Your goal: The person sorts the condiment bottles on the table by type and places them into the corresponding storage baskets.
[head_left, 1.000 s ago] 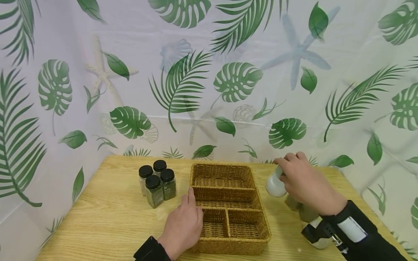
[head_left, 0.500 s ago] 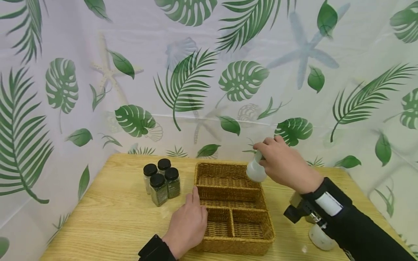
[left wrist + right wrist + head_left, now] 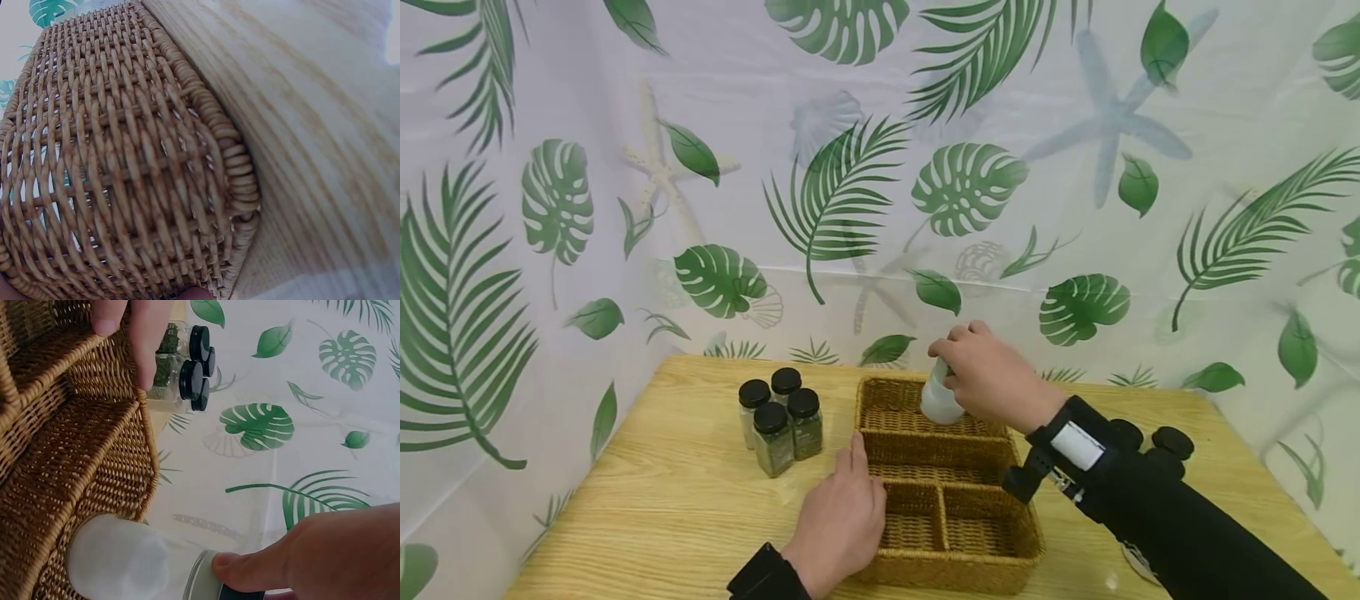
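A brown wicker basket (image 3: 951, 575) with several compartments stands on the table. My left hand (image 3: 838, 521) grips its left rim, fingers over the edge. In the left wrist view the basket's woven wall (image 3: 112, 156) fills much of the picture. My right hand (image 3: 992, 375) holds a narrow-necked bottle (image 3: 942, 404) by its top, tilted over the long back compartment. Seen from the right wrist, the bottle (image 3: 119, 559) is clear, has white contents, and has its rounded base inside the basket; the thumb presses near the dark cap (image 3: 240, 594).
Several black-lidded spice jars (image 3: 773, 446) holding green flakes cluster left of the basket. More black lids (image 3: 1172, 442) show behind the right sleeve, and a pale round container (image 3: 1138, 560) is mostly hidden by it. A leaf-patterned cloth (image 3: 865, 208) hangs behind the table (image 3: 647, 500).
My right hand has carried the bottle leftward from the table right of the basket to over the back compartment. The left hand stays on the rim. The head view has shifted slightly.
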The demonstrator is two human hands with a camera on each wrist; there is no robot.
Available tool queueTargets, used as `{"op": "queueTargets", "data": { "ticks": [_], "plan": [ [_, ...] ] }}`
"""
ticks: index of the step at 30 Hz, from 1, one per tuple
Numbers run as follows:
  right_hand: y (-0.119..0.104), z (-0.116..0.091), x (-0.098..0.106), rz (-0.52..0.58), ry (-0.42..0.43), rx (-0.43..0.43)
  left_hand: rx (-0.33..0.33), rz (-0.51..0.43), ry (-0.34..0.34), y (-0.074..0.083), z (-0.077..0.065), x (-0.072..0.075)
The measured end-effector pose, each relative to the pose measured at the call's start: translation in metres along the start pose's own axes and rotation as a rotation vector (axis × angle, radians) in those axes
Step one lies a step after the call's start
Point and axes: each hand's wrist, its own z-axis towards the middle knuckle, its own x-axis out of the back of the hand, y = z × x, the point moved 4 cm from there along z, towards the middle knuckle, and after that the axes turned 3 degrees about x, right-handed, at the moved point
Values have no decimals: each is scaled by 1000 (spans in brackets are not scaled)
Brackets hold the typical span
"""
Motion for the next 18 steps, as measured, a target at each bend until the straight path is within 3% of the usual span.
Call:
{"op": "queueTargets", "data": {
  "ticks": [7, 18],
  "plan": [
    [-6, 12, -15, 15, -11, 23, 37, -29, -40, -1, 1, -1],
    [-11, 26, -40, 48, -72, 6, 43, -13, -44, -3, 1, -1]
  ]
}}
